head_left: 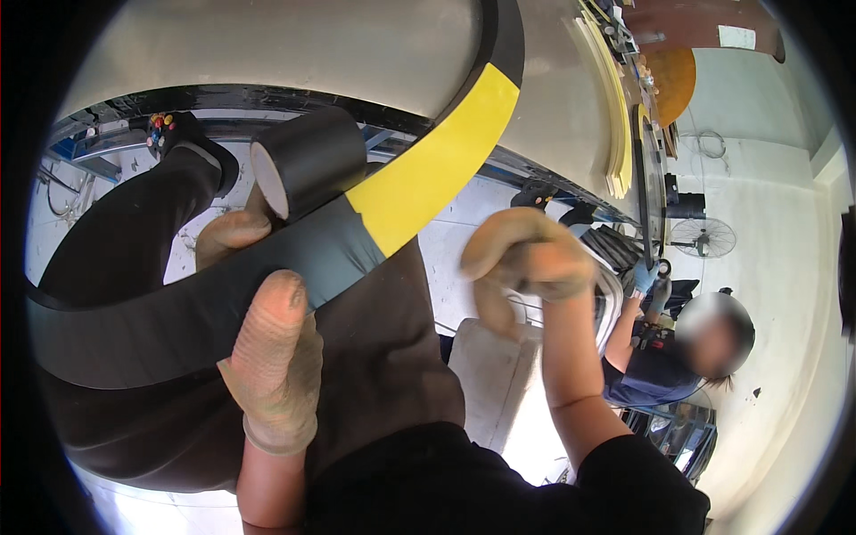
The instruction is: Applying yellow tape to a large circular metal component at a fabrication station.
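Observation:
A long curved band runs across the view, black at the left [134, 330] and yellow [437, 152] toward the upper right. My left hand [272, 357], in a worn tan glove, grips its dark grey part, thumb on the front and fingers behind. A roll of black tape [312, 156] sits on the band just above those fingers. My right hand [526, 259], also gloved, is curled into a fist to the right of the band, apart from it; I cannot see anything in it. My dark trouser leg and shoe [192, 143] lie behind the band.
A co-worker in a dark shirt [646, 370] crouches at the right, with blue-gloved hands [644, 276] on a thin black curved strip [646, 178]. Nearby are stacked yellow curved pieces [615, 134], an orange round board [673, 80], a floor fan [704, 237] and a pale block [495, 374].

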A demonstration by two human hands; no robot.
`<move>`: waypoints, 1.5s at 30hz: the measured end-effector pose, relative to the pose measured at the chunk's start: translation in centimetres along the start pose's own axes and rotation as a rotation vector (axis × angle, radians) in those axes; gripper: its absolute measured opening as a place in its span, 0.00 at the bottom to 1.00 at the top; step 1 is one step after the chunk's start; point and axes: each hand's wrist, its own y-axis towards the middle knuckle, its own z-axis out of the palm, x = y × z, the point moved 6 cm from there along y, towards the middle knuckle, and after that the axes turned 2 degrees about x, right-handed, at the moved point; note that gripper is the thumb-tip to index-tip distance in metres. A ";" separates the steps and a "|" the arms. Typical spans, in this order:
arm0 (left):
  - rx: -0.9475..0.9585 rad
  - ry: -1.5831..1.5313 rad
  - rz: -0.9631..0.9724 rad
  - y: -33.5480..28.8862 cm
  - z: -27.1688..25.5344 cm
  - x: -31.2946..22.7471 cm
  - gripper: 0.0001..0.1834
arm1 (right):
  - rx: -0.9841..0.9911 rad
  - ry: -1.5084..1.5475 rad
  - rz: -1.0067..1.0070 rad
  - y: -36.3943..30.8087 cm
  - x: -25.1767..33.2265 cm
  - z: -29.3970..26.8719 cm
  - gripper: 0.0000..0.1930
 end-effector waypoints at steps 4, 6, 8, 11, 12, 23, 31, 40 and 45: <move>0.032 -0.018 0.003 0.0 -0.4 0.9 0.32 | -0.527 -0.157 0.238 5.6 6.5 5.5 0.35; 0.082 -0.028 -0.017 0.1 0.3 1.7 0.31 | -0.420 -0.397 0.152 8.8 8.1 4.0 0.31; 0.122 -0.203 -0.021 0.7 -0.3 2.7 0.26 | -0.158 -0.866 0.016 11.5 9.6 3.0 0.25; 0.051 -0.102 0.026 0.2 -2.5 1.8 0.25 | -0.219 -0.697 0.182 10.1 7.1 5.4 0.22; 0.019 -0.113 0.027 -0.3 -4.0 1.2 0.25 | -0.336 -0.367 0.417 8.7 6.0 7.0 0.21; 0.194 -0.046 0.114 0.3 0.6 1.1 0.26 | -0.569 -0.345 -0.182 8.1 -4.7 -0.9 0.16; 0.112 -0.123 0.000 0.5 1.0 1.1 0.28 | -0.493 0.209 -0.219 4.8 -1.0 -1.0 0.29; 0.101 0.027 0.008 0.4 0.8 1.3 0.28 | -0.831 0.116 -0.006 4.6 0.6 -2.5 0.27; 0.176 0.089 -0.052 -4.6 2.3 -0.4 0.25 | -1.065 0.050 -0.179 -0.1 1.9 4.7 0.25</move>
